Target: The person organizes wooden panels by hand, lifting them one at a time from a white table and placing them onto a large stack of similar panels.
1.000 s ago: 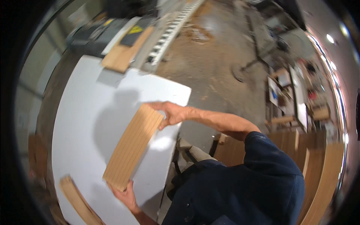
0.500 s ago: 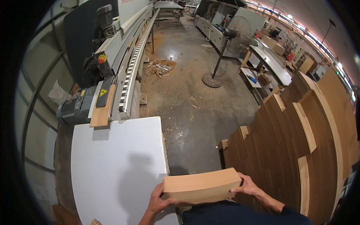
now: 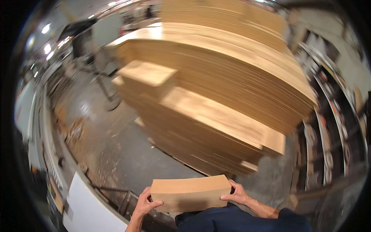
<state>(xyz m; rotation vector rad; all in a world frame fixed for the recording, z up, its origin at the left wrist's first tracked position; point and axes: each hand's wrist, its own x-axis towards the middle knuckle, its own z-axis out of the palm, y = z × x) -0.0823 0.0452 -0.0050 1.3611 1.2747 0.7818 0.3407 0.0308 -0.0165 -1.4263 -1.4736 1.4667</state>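
Note:
A pale wooden block [image 3: 190, 192] is held level in front of my body, close to my dark shirt; whether it is one solid piece or boards pressed together, I cannot tell. My left hand [image 3: 144, 202] grips its left end, thumb across the near face. At the opposite end my right hand [image 3: 237, 193] closes round the corner, its thumb also on the near face. Beyond the block rise large stacks of wooden boards [image 3: 216, 116], stepped in height and blurred by motion.
A white tabletop [image 3: 89, 208] lies at the lower left. Dark shelving [image 3: 328, 143] with several items stands along the right. A fan on a stand [image 3: 101, 83] is on the concrete floor [image 3: 127, 143] at far left, near scattered wood scraps [image 3: 76, 131].
My view has swung to the right, from the white tabletop and long machine toward the board stacks and shelving. The block has stayed between both hands in front of me.

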